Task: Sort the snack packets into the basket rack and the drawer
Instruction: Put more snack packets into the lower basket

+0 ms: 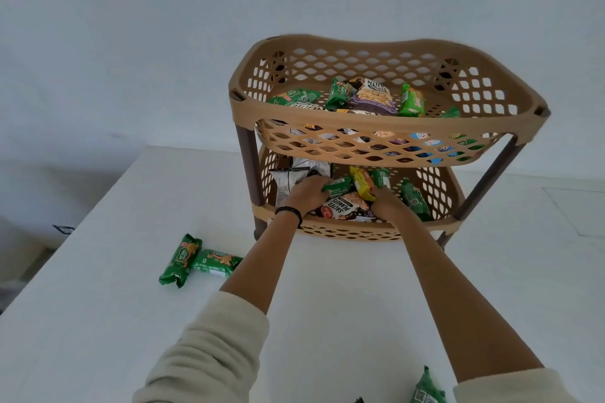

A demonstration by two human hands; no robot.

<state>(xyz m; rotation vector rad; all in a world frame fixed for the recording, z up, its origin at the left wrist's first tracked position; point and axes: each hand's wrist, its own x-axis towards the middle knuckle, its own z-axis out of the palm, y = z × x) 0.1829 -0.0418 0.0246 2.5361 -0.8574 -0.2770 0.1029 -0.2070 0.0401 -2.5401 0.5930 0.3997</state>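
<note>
A tan two-tier basket rack (389, 141) stands on the white table (98, 321). Its upper basket holds several green packets and a peanut packet (373, 96). Both my hands are inside the lower basket. My left hand (307, 195) grips a green packet (339, 186). My right hand (386, 206) lies among the packets beside a yellow packet (363, 182) and a salted peanuts packet (343, 208); its fingers are hidden. Two green packets (199, 260) lie on the table to the left.
Another green packet (427, 389) lies at the table's near edge by my right sleeve. A grey-white packet (289, 181) stands at the lower basket's left. White walls rise behind the rack. The table's left edge drops to the floor.
</note>
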